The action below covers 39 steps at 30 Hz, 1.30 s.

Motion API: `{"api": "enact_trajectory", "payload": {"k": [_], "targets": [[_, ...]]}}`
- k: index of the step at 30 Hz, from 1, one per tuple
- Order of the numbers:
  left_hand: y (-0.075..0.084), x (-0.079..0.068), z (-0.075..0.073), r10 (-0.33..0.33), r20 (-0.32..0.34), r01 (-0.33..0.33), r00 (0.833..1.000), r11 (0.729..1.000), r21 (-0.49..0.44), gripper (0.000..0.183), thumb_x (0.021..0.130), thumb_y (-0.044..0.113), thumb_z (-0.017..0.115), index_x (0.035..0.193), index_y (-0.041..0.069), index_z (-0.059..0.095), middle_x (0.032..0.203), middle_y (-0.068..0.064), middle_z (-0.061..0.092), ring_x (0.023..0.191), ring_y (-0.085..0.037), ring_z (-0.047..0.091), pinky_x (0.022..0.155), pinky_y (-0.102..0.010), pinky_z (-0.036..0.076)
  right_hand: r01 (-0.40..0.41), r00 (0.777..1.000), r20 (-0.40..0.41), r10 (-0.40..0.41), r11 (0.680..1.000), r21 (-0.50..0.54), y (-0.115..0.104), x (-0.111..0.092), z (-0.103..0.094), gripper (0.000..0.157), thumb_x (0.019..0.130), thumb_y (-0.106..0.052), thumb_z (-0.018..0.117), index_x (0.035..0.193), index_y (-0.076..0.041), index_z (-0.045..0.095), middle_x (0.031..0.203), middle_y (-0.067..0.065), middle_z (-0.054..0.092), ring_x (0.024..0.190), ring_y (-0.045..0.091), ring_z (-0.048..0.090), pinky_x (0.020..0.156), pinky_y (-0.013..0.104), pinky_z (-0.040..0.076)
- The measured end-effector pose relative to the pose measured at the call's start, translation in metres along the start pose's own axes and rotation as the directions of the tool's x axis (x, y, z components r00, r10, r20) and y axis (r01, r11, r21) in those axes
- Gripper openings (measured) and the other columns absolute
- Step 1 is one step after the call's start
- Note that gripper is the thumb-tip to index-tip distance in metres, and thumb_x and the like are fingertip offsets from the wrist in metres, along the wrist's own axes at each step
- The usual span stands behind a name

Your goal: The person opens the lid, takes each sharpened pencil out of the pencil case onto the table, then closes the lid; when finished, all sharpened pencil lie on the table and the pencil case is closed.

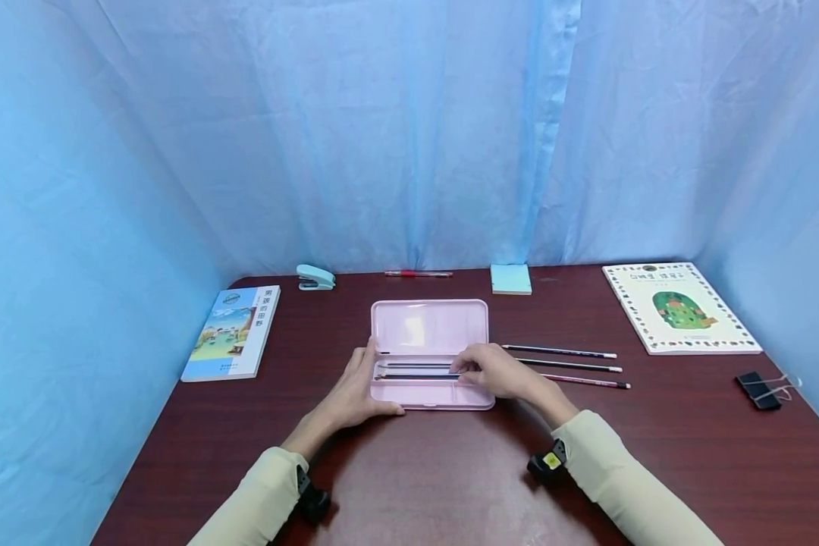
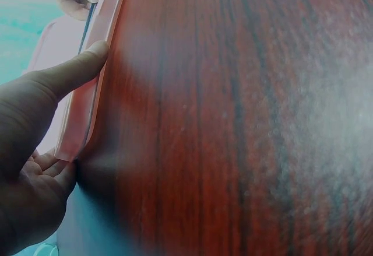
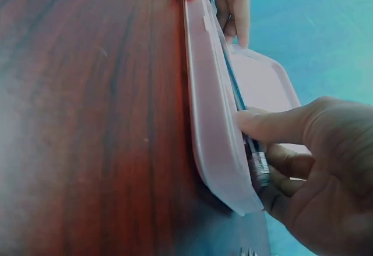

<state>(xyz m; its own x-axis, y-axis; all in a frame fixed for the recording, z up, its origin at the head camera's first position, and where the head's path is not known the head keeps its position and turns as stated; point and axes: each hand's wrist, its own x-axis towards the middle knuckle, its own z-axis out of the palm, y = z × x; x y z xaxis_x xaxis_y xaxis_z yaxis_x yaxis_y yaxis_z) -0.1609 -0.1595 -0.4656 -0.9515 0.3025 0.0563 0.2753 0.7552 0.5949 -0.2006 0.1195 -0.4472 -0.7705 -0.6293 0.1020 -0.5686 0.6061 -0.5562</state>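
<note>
A pink pencil case (image 1: 409, 399) lies on the table with its lid (image 1: 444, 322) raised. My left hand (image 1: 355, 387) grips its left end, the thumb (image 2: 76, 69) against the front wall. Two dark pencils lie lengthwise in the case, a rear pencil (image 1: 409, 365) and a front pencil (image 1: 409, 376). The right hand (image 1: 494, 371) reaches over the case's right part and pinches the front pencil near its metal-banded end (image 3: 260, 168). To the right, on the table, lie a dark blue pencil (image 1: 566, 351), a dark pencil (image 1: 573, 365) and a red pencil (image 1: 590, 380).
Along the back stand a mint stapler (image 1: 316, 277), a red pen (image 1: 418, 273) and a sticky-note pad (image 1: 510, 279). One book (image 1: 232, 334) lies at left, another book (image 1: 682, 307) at right. A black binder clip (image 1: 759, 390) sits near the right edge. Blue curtains (image 1: 382, 136) surround the table.
</note>
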Motion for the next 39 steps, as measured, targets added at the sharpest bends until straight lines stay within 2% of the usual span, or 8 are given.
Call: {"api": "enact_trajectory", "payload": {"k": [7, 15, 22, 30, 39], "targets": [[0.001, 0.001, 0.000, 0.009, 0.009, -0.009, 1.000, 1.000, 0.002, 0.127, 0.059, 0.049, 0.083, 0.149, 0.008, 0.003, 0.130, -0.013, 0.034, 0.116, -0.023, 0.038, 0.097, -0.039, 0.034, -0.004, 0.989, -0.148, 0.020, 0.994, 0.110, 0.010, -0.023, -0.015, 0.014, 0.082, -0.007, 0.067, 0.095, -0.012, 0.071, 0.084, -0.005, 0.062, 0.075, 0.007, 0.053, 0.067, 0.027, 0.045], [0.000, 0.001, 0.000, 0.017, 0.006, -0.017, 1.000, 1.000, 0.008, 0.127, 0.059, 0.048, 0.083, 0.149, 0.008, 0.002, 0.131, -0.014, 0.034, 0.117, -0.023, 0.038, 0.098, -0.039, 0.034, -0.066, 0.964, -0.257, 0.072, 0.997, 0.032, 0.039, -0.076, -0.046, 0.015, 0.082, -0.008, 0.068, 0.093, -0.017, 0.071, 0.088, -0.006, 0.063, 0.080, 0.006, 0.055, 0.071, 0.029, 0.045], [-0.001, 0.001, 0.000, 0.009, 0.009, -0.009, 1.000, 1.000, 0.010, 0.127, 0.059, 0.049, 0.083, 0.149, 0.009, 0.002, 0.131, -0.013, 0.034, 0.116, -0.023, 0.038, 0.098, -0.039, 0.034, -0.189, 0.939, -0.299, 0.173, 0.981, -0.028, 0.062, -0.130, -0.065, 0.016, 0.083, -0.011, 0.068, 0.094, -0.022, 0.071, 0.090, -0.009, 0.063, 0.079, 0.004, 0.053, 0.068, 0.024, 0.041], [-0.002, 0.000, 0.001, 0.005, 0.014, -0.005, 1.000, 1.000, 0.018, 0.127, 0.059, 0.050, 0.082, 0.149, 0.008, 0.002, 0.130, -0.012, 0.034, 0.116, -0.022, 0.037, 0.097, -0.038, 0.034, -0.297, 0.919, -0.288, 0.268, 0.953, -0.065, 0.075, -0.167, -0.065, 0.013, 0.083, -0.017, 0.068, 0.093, -0.025, 0.071, 0.094, -0.009, 0.065, 0.088, 0.002, 0.055, 0.072, 0.025, 0.043], [-0.001, 0.000, 0.001, 0.006, 0.010, -0.007, 1.000, 1.000, 0.016, 0.126, 0.059, 0.049, 0.082, 0.149, 0.007, 0.003, 0.130, -0.013, 0.034, 0.116, -0.023, 0.038, 0.097, -0.038, 0.035, -0.330, 0.899, -0.338, 0.277, 0.937, -0.110, 0.088, -0.180, -0.057, 0.016, 0.081, -0.013, 0.069, 0.092, -0.026, 0.071, 0.093, -0.010, 0.064, 0.088, -0.001, 0.053, 0.073, 0.020, 0.040]]}}
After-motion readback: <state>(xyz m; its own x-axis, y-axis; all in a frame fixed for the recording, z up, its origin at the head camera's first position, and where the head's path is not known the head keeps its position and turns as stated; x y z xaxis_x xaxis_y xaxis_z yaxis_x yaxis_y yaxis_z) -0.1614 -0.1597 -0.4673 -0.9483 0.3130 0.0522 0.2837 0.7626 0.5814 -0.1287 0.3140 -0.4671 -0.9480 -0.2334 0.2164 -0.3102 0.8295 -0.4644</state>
